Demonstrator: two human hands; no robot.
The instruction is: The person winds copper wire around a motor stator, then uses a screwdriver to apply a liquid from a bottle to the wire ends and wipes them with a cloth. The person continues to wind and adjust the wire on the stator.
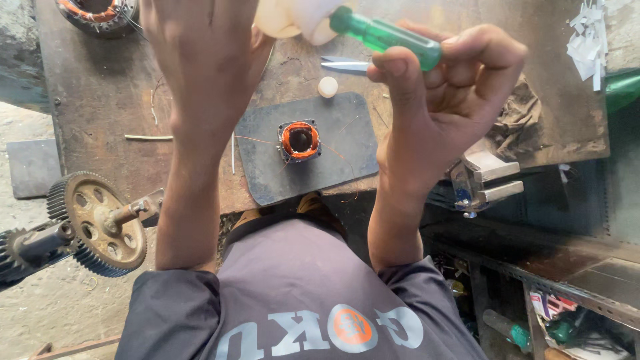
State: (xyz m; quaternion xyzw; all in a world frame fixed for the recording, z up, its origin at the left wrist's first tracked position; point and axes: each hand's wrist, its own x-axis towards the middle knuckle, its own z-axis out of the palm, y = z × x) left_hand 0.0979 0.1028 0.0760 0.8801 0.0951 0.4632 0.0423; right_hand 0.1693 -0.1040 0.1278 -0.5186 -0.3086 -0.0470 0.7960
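Green translucent screwdriver handle (390, 37), long axis slanting up-left, clenched in right hand (440, 100); left hand (207, 53) grips white bottle (293, 17). Below: copper-wound stator (299, 141) on dark mat (347, 167), worn workshop bench (100, 93).

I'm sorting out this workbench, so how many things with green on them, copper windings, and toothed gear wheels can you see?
Green-handled screwdrivers: 2, one in the right hand at, one on the lower shelf
Copper-wound motor parts: 2
Toothed gear wheels: 2
Total: 6
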